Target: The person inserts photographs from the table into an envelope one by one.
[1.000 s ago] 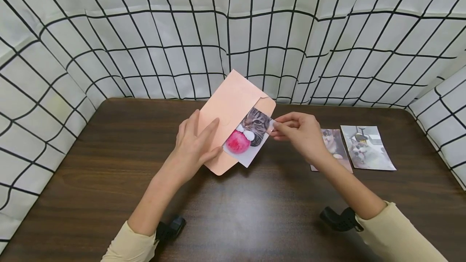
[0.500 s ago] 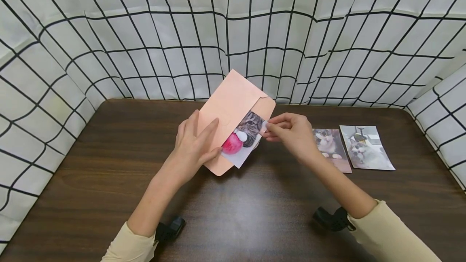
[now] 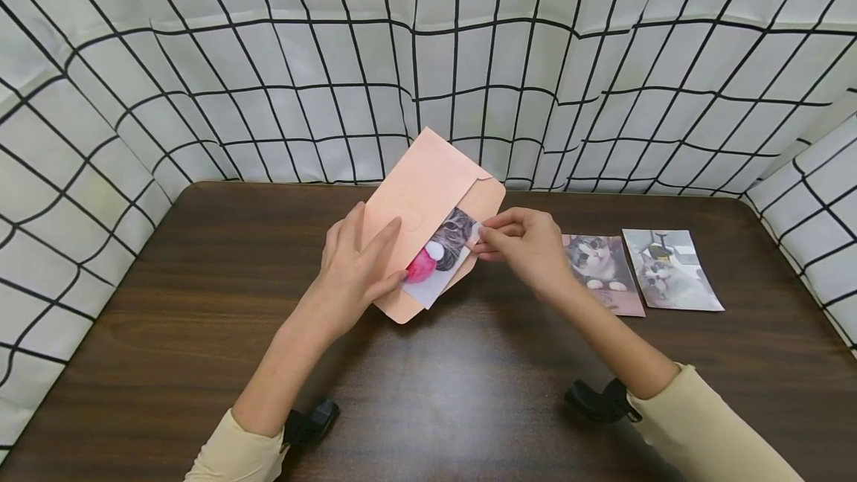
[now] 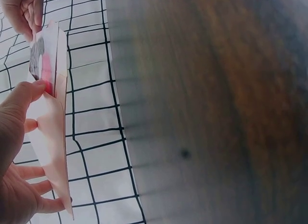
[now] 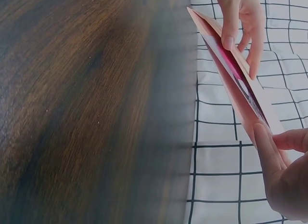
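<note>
Spread over it, the left hand [image 3: 343, 280] holds a smooth peach paper envelope [image 3: 423, 188]. The right hand [image 3: 527, 249], thumb and fingertips together, pinches the flat rectangular cat photo [image 3: 450, 238], partly inside its opening.

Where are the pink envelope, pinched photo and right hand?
Pink envelope [image 3: 420, 190], head view: on its front panel.
Pinched photo [image 3: 443, 257], head view: exposed printed face.
Right hand [image 3: 527, 248], head view: on its back.

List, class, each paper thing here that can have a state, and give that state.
Pink paper envelope: open, held by the left hand.
Rectangular cat photo with pink ball: partly inside the envelope, pinched by the right hand.
Pinkish-grey rectangular cat photo: flat, face up, partly hidden.
Pale grey rectangular cat photo: flat, face up.
</note>
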A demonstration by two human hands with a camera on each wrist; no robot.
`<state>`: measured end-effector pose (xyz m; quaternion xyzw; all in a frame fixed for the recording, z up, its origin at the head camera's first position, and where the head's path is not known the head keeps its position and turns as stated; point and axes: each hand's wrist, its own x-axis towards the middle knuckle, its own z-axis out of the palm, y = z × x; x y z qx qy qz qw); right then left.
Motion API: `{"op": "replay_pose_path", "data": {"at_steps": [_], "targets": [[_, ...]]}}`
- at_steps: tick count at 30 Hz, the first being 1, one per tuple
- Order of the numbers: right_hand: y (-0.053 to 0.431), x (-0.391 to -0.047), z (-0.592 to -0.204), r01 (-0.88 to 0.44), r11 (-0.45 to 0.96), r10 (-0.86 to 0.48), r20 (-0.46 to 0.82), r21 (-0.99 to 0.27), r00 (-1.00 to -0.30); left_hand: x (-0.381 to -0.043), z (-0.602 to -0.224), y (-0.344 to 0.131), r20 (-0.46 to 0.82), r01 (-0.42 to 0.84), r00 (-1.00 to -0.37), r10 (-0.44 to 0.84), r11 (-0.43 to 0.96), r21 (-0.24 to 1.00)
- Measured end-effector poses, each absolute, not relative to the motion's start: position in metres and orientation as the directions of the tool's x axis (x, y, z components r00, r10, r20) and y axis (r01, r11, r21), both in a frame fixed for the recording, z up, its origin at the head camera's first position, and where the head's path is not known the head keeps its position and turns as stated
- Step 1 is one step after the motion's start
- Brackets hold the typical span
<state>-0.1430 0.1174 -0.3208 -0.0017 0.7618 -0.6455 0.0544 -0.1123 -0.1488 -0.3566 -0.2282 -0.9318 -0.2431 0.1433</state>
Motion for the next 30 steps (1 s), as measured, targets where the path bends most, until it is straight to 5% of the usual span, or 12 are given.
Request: {"op": "replay_pose_path", "data": {"at_steps": [30], "targets": [[0.096, -0.143, -0.331, 0.019, 0.108, -0.072, -0.027, -0.994, -0.997, -0.112, -0.356, -0.145, 0.407, 0.516, -0.841, 0.356, 0.753, 0.407]]}}
